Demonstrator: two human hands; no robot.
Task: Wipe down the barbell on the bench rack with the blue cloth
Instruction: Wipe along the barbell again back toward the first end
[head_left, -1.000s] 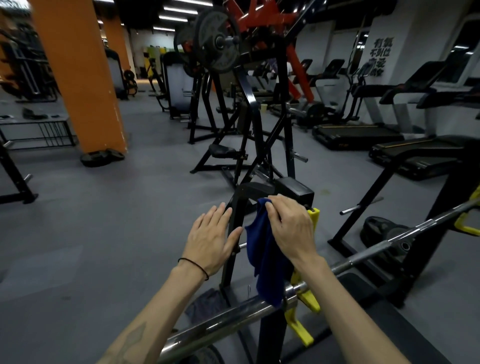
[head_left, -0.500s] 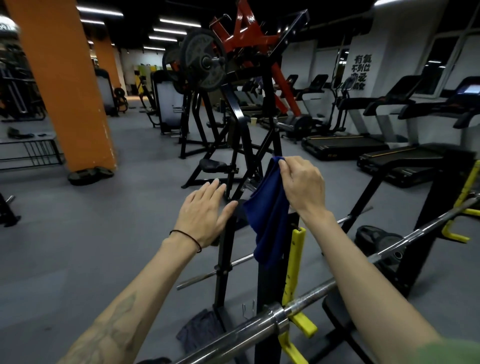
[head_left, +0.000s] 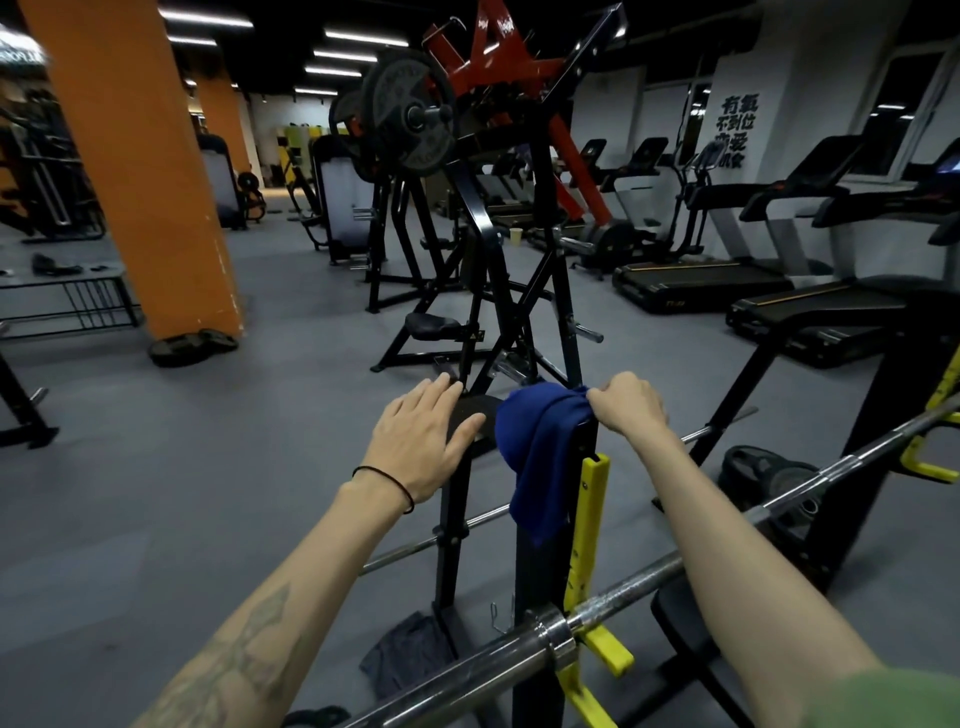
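Note:
A steel barbell (head_left: 618, 590) runs from the lower left up to the right edge, resting in yellow hooks on the black bench rack (head_left: 537, 582). The blue cloth (head_left: 540, 457) is draped over the top of the rack's near upright, hanging down its front. My right hand (head_left: 626, 402) pinches the cloth's upper right corner at the top of the upright. My left hand (head_left: 423, 436) lies flat, fingers spread, on the black top of the rack just left of the cloth, holding nothing.
A plate-loaded black and red machine (head_left: 467, 171) stands straight ahead. Treadmills (head_left: 769, 291) line the right wall. An orange pillar (head_left: 140, 171) rises at the left with weight plates at its foot. A grey rag (head_left: 410, 657) lies on the floor by the rack's base.
The cloth has gone from hanging in my raised right hand to lying draped over the top of the upright. My left hand has stayed beside it on the rack.

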